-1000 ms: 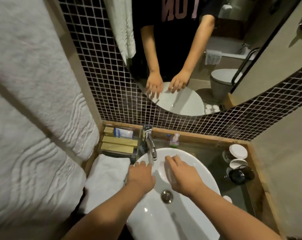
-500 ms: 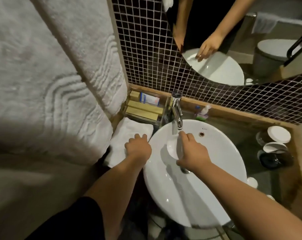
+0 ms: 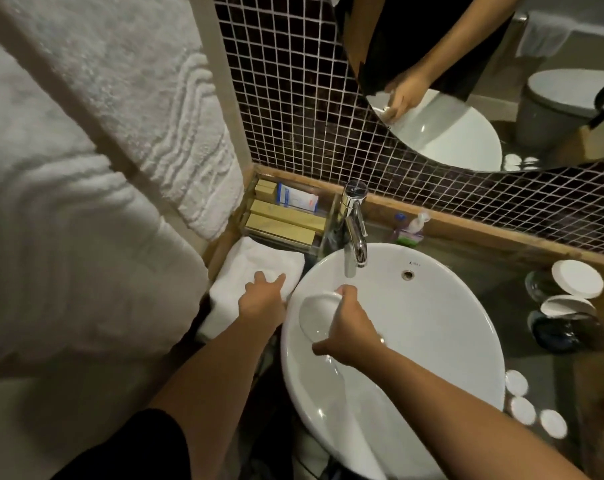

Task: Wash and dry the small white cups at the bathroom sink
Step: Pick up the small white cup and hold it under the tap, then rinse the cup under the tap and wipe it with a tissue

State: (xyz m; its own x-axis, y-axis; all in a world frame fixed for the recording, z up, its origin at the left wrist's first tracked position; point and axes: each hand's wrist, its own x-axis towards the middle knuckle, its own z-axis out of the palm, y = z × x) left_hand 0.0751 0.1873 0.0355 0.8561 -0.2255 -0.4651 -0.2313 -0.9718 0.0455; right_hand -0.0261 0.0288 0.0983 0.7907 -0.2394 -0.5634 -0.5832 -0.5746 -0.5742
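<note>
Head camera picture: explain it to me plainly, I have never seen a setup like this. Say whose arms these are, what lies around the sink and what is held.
No machine here: a person wears one camera on the head, looking down at their own arms. The right hand holds a small white cup over the white sink, below the tap. The left hand rests on a folded white towel. Three more small white cups stand on the counter, right. The mirror repeats the scene.
</note>
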